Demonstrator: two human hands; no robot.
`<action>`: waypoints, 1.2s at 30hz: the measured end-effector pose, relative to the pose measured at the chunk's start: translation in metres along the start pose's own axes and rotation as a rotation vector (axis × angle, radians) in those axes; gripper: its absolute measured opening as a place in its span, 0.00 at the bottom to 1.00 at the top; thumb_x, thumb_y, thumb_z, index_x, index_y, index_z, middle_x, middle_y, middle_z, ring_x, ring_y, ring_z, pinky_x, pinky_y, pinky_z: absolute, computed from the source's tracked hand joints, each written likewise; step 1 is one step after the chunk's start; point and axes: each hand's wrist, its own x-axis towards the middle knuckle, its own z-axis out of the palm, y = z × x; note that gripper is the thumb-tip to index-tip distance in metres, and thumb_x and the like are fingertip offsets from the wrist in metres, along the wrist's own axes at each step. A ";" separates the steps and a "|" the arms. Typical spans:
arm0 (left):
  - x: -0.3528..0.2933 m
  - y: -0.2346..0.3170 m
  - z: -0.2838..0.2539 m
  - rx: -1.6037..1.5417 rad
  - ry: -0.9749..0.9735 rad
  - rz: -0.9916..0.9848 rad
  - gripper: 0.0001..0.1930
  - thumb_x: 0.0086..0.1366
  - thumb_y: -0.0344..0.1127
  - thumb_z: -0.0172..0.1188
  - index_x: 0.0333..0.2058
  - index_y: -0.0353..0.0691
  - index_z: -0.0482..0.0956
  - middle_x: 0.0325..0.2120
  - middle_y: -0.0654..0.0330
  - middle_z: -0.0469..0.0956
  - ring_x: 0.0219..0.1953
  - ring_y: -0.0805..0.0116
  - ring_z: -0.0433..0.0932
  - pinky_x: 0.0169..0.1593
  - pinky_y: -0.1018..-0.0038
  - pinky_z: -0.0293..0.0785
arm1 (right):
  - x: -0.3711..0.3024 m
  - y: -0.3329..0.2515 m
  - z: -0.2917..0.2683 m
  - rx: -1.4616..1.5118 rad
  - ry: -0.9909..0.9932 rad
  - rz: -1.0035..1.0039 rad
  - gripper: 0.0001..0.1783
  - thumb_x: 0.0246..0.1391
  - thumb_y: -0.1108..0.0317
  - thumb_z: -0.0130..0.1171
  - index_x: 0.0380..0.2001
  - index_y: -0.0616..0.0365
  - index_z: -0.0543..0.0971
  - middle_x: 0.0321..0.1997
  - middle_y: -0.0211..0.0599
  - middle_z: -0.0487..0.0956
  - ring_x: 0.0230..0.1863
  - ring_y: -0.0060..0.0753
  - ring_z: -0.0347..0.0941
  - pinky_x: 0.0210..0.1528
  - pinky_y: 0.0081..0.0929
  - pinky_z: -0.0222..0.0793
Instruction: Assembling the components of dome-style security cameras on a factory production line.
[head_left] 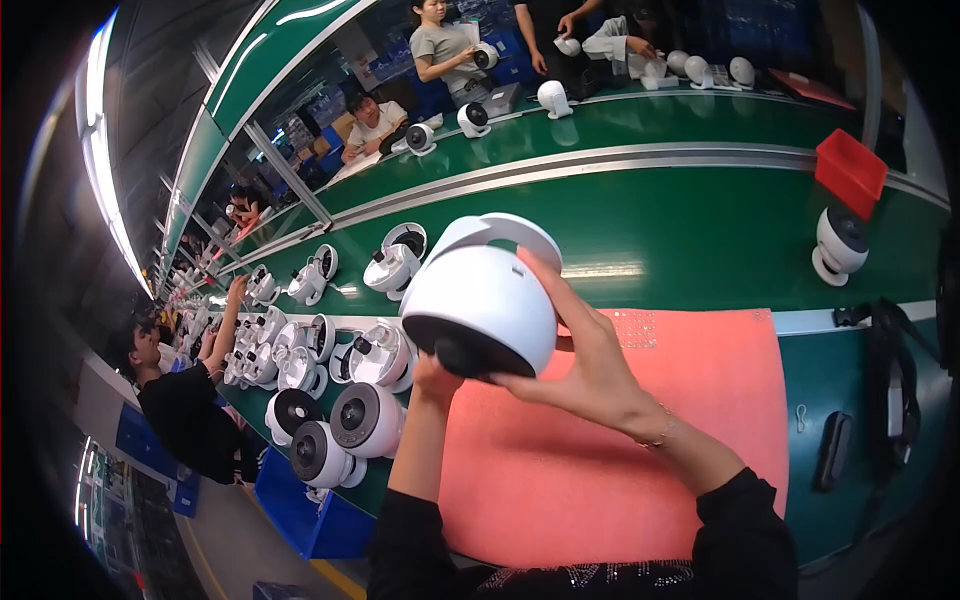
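A round white security camera (490,285) with a black front and a curved stand is held up over the pink mat (610,460). My right hand (595,375) grips its right side, the thumb at the lower edge of the black front and the fingers on the white shell near the stand. From below, my left hand (435,380) supports the camera; its fingers are mostly hidden behind the black front. The stand arches over the top, tilted up and away from the mat.
Several finished-looking cameras (365,418) and open white housings (375,350) crowd the bench at left. A red bin (850,170) and another camera (840,240) stand at right, near a black handheld device (832,450). Co-workers sit and stand across the line and at left.
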 end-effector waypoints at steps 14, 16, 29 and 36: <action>0.075 -0.051 0.048 -0.134 0.282 -0.580 0.25 0.55 0.41 0.58 0.51 0.42 0.64 0.48 0.52 0.63 0.49 0.53 0.67 0.45 0.58 0.73 | 0.018 0.075 -0.055 0.822 0.282 0.581 0.41 0.41 0.79 0.49 0.61 0.48 0.51 0.51 0.40 0.60 0.51 0.40 0.63 0.56 0.40 0.63; 0.087 -0.063 0.049 -0.074 0.376 -0.579 0.26 0.54 0.41 0.59 0.51 0.42 0.64 0.49 0.53 0.63 0.49 0.54 0.67 0.45 0.59 0.73 | 0.019 0.088 -0.064 0.915 0.340 0.629 0.37 0.42 0.77 0.50 0.59 0.49 0.55 0.51 0.40 0.61 0.49 0.42 0.64 0.55 0.40 0.64; 0.104 -0.166 0.036 0.102 0.437 -0.572 0.57 0.47 0.42 0.69 0.59 0.52 0.25 0.57 0.51 0.49 0.55 0.57 0.55 0.57 0.44 0.50 | 0.006 0.155 -0.103 0.697 0.808 0.614 0.46 0.45 0.52 0.63 0.59 0.49 0.47 0.58 0.43 0.56 0.56 0.49 0.61 0.52 0.47 0.63; 0.104 -0.069 -0.114 0.252 1.249 -0.143 0.65 0.39 0.46 0.73 0.60 0.40 0.25 0.59 0.52 0.39 0.62 0.57 0.44 0.58 0.53 0.54 | 0.007 0.140 -0.066 0.998 0.972 0.751 0.46 0.43 0.51 0.66 0.55 0.59 0.50 0.50 0.44 0.51 0.46 0.38 0.60 0.52 0.47 0.64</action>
